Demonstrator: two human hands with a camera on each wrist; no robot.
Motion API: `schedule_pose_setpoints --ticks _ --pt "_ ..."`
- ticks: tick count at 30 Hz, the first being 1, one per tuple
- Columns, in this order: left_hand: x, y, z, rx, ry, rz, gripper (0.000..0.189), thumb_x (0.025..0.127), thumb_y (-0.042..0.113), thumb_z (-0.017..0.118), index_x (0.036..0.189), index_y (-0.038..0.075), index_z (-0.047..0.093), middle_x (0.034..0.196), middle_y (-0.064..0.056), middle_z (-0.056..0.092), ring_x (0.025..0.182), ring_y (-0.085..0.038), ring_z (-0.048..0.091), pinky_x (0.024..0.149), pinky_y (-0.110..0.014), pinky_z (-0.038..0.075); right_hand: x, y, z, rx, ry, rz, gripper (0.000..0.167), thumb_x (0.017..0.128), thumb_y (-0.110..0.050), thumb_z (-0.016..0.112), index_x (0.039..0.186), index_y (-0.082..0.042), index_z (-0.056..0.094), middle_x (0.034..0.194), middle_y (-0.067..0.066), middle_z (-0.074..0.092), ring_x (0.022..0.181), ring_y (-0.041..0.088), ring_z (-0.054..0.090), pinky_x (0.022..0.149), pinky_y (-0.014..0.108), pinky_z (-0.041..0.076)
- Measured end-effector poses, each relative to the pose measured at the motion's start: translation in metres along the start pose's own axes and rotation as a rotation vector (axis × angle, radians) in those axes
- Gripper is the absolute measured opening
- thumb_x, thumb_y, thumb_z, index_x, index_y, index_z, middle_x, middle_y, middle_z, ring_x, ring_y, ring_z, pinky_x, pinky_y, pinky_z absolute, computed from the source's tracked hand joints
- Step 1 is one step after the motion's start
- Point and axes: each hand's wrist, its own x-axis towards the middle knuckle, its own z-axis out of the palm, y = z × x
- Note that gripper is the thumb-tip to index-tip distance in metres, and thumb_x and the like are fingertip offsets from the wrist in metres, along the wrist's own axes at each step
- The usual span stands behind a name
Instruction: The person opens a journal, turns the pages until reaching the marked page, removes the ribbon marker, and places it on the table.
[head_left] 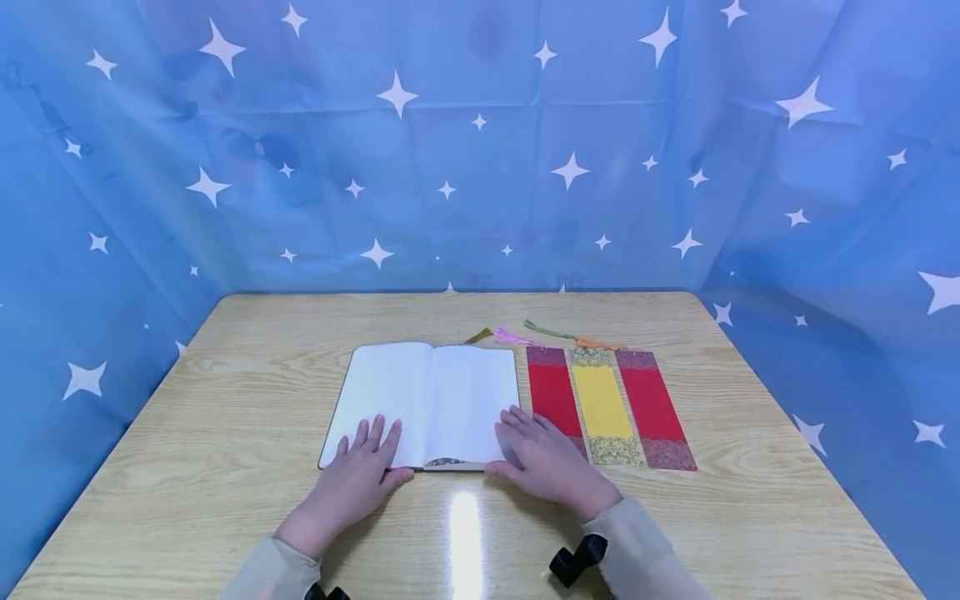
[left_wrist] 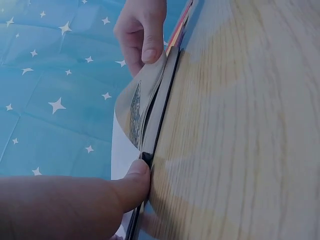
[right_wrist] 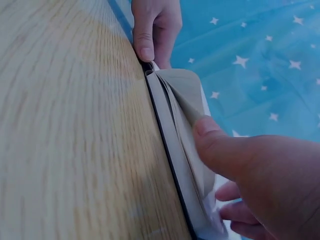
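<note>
An open notebook (head_left: 390,375) with blank white pages and a dark cover lies on the table. My left hand (head_left: 360,475) rests spread on its left page, the thumb at the bottom edge near the spine. My right hand (head_left: 543,458) is at the lower right corner, its thumb (right_wrist: 212,140) under lifted pages (right_wrist: 187,95) and its fingers on the upper side, pinching them. Between the pages shows the patterned end of a bookmark (left_wrist: 135,110); an olive tassel (head_left: 478,335) sticks out past the top edge.
Right of the notebook lie a red bookmark (head_left: 551,387), a yellow bookmark (head_left: 603,400) and another red bookmark (head_left: 652,400), side by side. Pink (head_left: 510,337), green (head_left: 547,330) and orange tassels (head_left: 596,343) spread above them. A blue star-patterned curtain (head_left: 480,192) surrounds the wooden table (head_left: 225,467).
</note>
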Motion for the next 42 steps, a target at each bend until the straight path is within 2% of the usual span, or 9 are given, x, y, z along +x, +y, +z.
schedule_pose_setpoints --ticks 5,13,21,27,31,36,42 --pt "0.000 0.001 0.001 0.004 0.009 -0.004 0.071 0.091 0.047 0.052 0.141 0.000 0.036 0.144 -0.031 0.026 0.130 -0.050 0.021 0.097 -0.068 0.022 0.002 -0.002 0.001 -0.016 0.024 -0.015 0.059 0.092 -0.052 0.047 0.127 -0.006 0.056 0.137 0.014 0.047 0.129 0.029 0.039 0.104 0.049 0.030" --pt "0.001 0.008 0.003 0.051 0.078 -0.034 0.081 0.087 0.057 0.052 0.139 -0.004 0.038 0.142 -0.031 0.029 0.128 -0.052 0.026 0.095 -0.071 0.021 0.004 -0.006 0.002 0.009 0.054 -0.034 0.058 0.093 -0.054 0.044 0.127 -0.008 0.056 0.135 0.012 0.050 0.128 0.027 0.042 0.104 0.050 0.030" --pt "0.005 0.011 0.008 0.045 0.092 -0.079 0.088 0.084 0.061 0.053 0.138 -0.007 0.036 0.142 -0.032 0.028 0.128 -0.054 0.023 0.094 -0.073 0.018 0.007 -0.012 0.000 0.040 0.096 -0.072 0.055 0.094 -0.052 0.043 0.125 -0.008 0.058 0.130 0.010 0.054 0.123 0.024 0.047 0.102 0.050 0.033" --pt "0.009 0.016 0.010 0.034 0.108 -0.114 0.091 0.084 0.064 0.049 0.139 -0.007 0.034 0.144 -0.032 0.024 0.127 -0.055 0.023 0.096 -0.073 0.012 0.009 -0.014 0.002 0.054 0.187 -0.083 0.052 0.093 -0.046 0.050 0.128 -0.009 0.056 0.136 0.010 0.049 0.125 0.023 0.045 0.101 0.044 0.037" --pt "0.010 0.019 0.010 0.055 0.123 -0.130 0.094 0.083 0.067 0.048 0.140 -0.007 0.032 0.143 -0.031 0.025 0.126 -0.056 0.025 0.097 -0.072 0.010 0.011 -0.016 0.002 0.071 0.248 -0.108 0.051 0.092 -0.043 0.053 0.129 -0.007 0.055 0.138 0.012 0.047 0.127 0.023 0.043 0.100 0.045 0.037" --pt "0.010 0.021 0.009 0.056 0.167 -0.115 0.095 0.082 0.065 0.052 0.141 -0.006 0.029 0.143 -0.031 0.026 0.124 -0.058 0.026 0.097 -0.072 0.011 0.012 -0.018 0.001 0.051 0.283 -0.132 0.054 0.093 -0.043 0.052 0.132 -0.006 0.052 0.141 0.013 0.043 0.130 0.024 0.038 0.102 0.046 0.035" --pt "0.009 0.021 0.007 0.084 0.247 -0.051 0.093 0.082 0.060 0.058 0.140 -0.007 0.030 0.142 -0.033 0.027 0.123 -0.058 0.027 0.097 -0.072 0.013 0.013 -0.017 0.000 0.019 0.372 -0.159 0.054 0.090 -0.039 0.059 0.131 -0.005 0.053 0.140 0.013 0.044 0.130 0.026 0.038 0.102 0.044 0.034"
